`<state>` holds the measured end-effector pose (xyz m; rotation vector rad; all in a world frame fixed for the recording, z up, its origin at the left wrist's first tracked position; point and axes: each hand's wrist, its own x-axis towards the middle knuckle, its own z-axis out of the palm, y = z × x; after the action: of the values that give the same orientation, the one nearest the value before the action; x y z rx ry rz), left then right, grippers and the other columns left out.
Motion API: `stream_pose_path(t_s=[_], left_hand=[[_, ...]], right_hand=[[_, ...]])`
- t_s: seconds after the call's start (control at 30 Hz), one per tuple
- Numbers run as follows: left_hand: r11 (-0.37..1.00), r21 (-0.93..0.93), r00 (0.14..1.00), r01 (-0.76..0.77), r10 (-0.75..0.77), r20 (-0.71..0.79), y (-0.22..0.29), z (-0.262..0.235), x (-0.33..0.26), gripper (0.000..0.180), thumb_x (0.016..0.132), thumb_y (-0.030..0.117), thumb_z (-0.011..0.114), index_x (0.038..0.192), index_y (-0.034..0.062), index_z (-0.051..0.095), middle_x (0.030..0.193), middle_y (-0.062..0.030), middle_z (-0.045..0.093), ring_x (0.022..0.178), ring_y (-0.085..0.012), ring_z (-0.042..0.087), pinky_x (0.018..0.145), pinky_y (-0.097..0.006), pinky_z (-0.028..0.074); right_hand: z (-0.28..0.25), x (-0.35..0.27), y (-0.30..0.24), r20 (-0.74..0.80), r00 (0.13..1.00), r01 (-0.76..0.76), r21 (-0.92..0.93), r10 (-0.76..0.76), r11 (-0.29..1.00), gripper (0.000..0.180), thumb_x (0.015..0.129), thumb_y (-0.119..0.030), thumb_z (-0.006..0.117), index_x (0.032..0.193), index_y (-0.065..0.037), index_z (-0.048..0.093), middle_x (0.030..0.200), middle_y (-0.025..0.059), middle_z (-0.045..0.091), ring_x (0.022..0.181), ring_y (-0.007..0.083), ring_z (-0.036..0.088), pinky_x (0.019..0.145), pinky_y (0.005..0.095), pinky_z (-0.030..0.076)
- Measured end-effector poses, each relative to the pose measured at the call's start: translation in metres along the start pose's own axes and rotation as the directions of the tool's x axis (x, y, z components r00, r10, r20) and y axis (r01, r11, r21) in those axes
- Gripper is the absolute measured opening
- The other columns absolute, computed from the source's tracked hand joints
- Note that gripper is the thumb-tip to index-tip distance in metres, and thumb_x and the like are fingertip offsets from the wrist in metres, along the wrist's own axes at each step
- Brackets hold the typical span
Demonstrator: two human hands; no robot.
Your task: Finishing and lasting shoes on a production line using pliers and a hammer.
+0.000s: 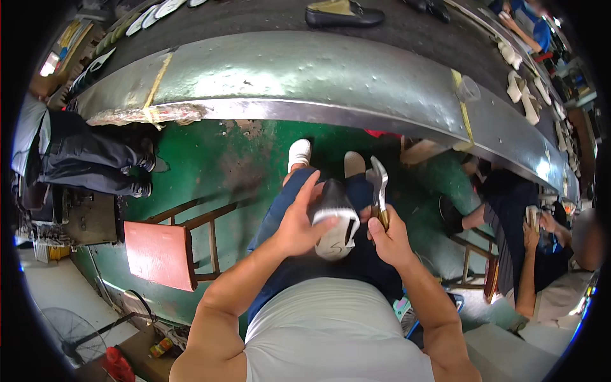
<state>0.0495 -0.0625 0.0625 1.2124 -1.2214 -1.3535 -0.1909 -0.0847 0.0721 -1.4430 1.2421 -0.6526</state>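
A black shoe upper (332, 193) on a pale shoe last (331, 245) stands over my lap, its pale side marked with a dark scribble. My left hand (300, 219) grips it from the left, thumb across the pale part and fingers along the black upper. Just right of it, my right hand (389, 237) is closed round the brownish handle of what look like lasting pincers (380, 178). Their curved silver head points up and away from me, apart from the shoe. Part of the handle is hidden in my fist.
A metal-edged workbench (273, 70) runs across ahead, with a black loafer (344, 14) and pale lasts (525, 95) on it. A reddish stool (159, 254) stands left. One person (95, 156) stands far left; another (541, 267) sits right, holding something pale. A fan (73, 337) is lower left.
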Motion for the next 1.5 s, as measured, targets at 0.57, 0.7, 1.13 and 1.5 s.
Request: stream_pose_path(t_s=[0.57, 0.7, 1.13, 1.5], left_hand=[[0.769, 0.514, 0.925, -0.380, 0.317, 0.209, -0.044, 0.028, -0.042, 0.106, 0.072, 0.010, 0.085, 0.155, 0.0010, 0.020, 0.147, -0.0260, 0.045, 0.136, -0.0383, 0.047, 0.112, -0.038, 0.040], [0.933, 0.339, 0.984, -0.120, 0.067, 0.165, -0.023, 0.029, -0.022, 0.078, 0.084, 0.021, 0.079, 0.147, -0.0025, 0.039, 0.139, -0.0233, 0.054, 0.126, -0.0367, 0.056, 0.106, -0.036, 0.044], [0.872, 0.078, 0.859, 0.484, -0.490, 0.149, -0.055, 0.021, -0.013, 0.039, 0.106, 0.036, 0.048, 0.106, 0.0014, 0.067, 0.087, -0.0022, 0.067, 0.079, -0.0103, 0.060, 0.069, -0.029, 0.051], [0.947, 0.060, 0.916, 0.315, -0.320, 0.244, -0.058, 0.049, -0.052, 0.092, 0.088, 0.016, 0.073, 0.158, 0.0020, 0.015, 0.148, -0.0177, 0.047, 0.136, -0.0267, 0.045, 0.115, -0.035, 0.033]], right_hand=[[0.009, -0.028, 0.016, -0.053, 0.985, 0.174, 0.197, -0.167, 0.965, 0.046, 0.095, -0.037, 0.067, 0.121, -0.001, 0.056, 0.108, 0.0105, 0.068, 0.096, 0.0148, 0.063, 0.087, 0.0311, 0.050], [-0.006, -0.019, 0.024, -0.081, 0.991, 0.125, 0.288, -0.106, 0.949, 0.069, 0.087, -0.055, 0.070, 0.118, 0.004, 0.055, 0.095, 0.0075, 0.065, 0.085, 0.0136, 0.060, 0.078, 0.0309, 0.050], [0.009, -0.021, 0.061, -0.013, 0.970, -0.231, 0.276, 0.244, 0.933, 0.041, 0.074, -0.001, 0.062, 0.114, 0.006, 0.056, 0.094, 0.0102, 0.063, 0.080, 0.0179, 0.061, 0.072, 0.0302, 0.052], [-0.064, -0.060, 0.023, 0.210, 0.922, -0.217, -0.414, 0.325, 0.884, 0.041, 0.092, -0.023, 0.063, 0.121, 0.005, 0.054, 0.104, 0.0226, 0.067, 0.088, 0.0394, 0.068, 0.079, 0.0433, 0.053]])
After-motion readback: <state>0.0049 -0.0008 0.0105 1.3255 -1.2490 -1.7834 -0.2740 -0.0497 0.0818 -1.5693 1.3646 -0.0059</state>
